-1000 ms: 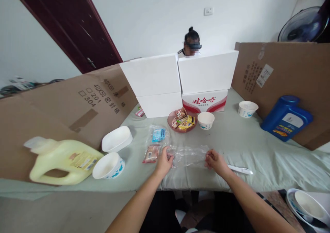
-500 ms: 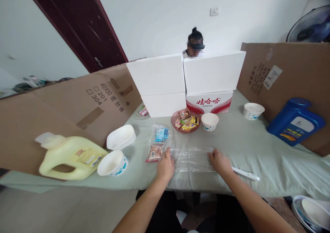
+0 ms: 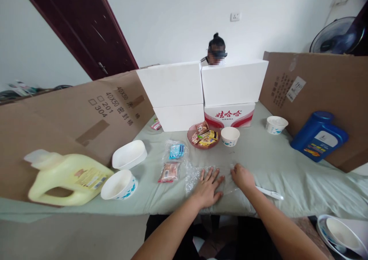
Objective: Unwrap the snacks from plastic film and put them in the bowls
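A clear plastic bag (image 3: 193,177) lies flat on the green cloth in front of me. My left hand (image 3: 207,189) rests on it with the fingers spread. At the bag's right end, the curled fingers of my right hand (image 3: 243,178) pinch its edge. A white handle-like utensil (image 3: 270,193) sticks out beside my right wrist, its other end hidden. To the left of the bag are a packaged snack (image 3: 170,171) in a red-edged wrapper and a blue packet (image 3: 176,151) on or inside clear plastic. Beyond stands a pinkish bowl (image 3: 190,142) of wrapped snacks.
Paper bowls (image 3: 230,140) stand around, with a white oval dish (image 3: 129,155) at left. A yellow jug (image 3: 86,171) and a blue bottle (image 3: 322,139) flank the table. White boxes (image 3: 172,85) and cardboard panels (image 3: 115,118) wall it in. A person (image 3: 216,51) is behind them.
My left hand has moved right from the bag's left edge and now lies spread on it. My right hand keeps hold of the right end. The whole view has shifted slightly.
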The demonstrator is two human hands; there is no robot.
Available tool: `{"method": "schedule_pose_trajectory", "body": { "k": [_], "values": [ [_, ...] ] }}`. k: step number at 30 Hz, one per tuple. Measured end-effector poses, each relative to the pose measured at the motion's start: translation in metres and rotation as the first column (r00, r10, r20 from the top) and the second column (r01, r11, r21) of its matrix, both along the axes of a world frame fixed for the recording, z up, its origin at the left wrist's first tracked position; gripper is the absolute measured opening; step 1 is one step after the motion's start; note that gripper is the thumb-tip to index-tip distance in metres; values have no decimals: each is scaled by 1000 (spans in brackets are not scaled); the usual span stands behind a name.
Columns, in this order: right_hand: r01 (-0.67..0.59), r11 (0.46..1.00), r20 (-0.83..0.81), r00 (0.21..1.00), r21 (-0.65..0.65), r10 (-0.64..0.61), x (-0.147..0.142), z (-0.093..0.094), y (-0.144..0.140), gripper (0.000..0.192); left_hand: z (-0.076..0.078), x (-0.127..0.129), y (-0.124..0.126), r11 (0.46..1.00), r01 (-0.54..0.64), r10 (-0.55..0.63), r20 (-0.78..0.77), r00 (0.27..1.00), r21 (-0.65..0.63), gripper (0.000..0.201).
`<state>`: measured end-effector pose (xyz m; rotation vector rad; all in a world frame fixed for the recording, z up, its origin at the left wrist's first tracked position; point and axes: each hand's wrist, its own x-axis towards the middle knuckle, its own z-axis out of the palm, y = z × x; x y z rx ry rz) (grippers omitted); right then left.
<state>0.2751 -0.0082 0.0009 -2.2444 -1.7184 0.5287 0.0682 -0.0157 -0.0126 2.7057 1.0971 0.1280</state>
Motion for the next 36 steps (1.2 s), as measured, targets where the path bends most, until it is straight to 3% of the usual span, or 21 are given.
{"method": "schedule_pose_trajectory", "body": {
  "k": [11,18,23,31,36],
  "values": [
    [65,975,-270,963,211,-6,11,-13,10,14,1,1,-2,1000,-20,21,-42,999,2,66],
    [47,949,-293,955,311,48,5,-8,5,19,4,0,-3,999,-15,17,-57,998,40,64],
    [-42,971,-207,974,237,93,-3,-4,4,15,4,1,-4,999,-5,9,-72,997,50,63],
    [-24,994,67,998,105,17,2,-7,16,19,2,-15,-13,999,-43,44,-59,997,19,76],
    [-33,991,212,977,130,5,0,13,3,23,5,-18,-13,999,-42,40,-74,996,-23,79]
  ]
}}
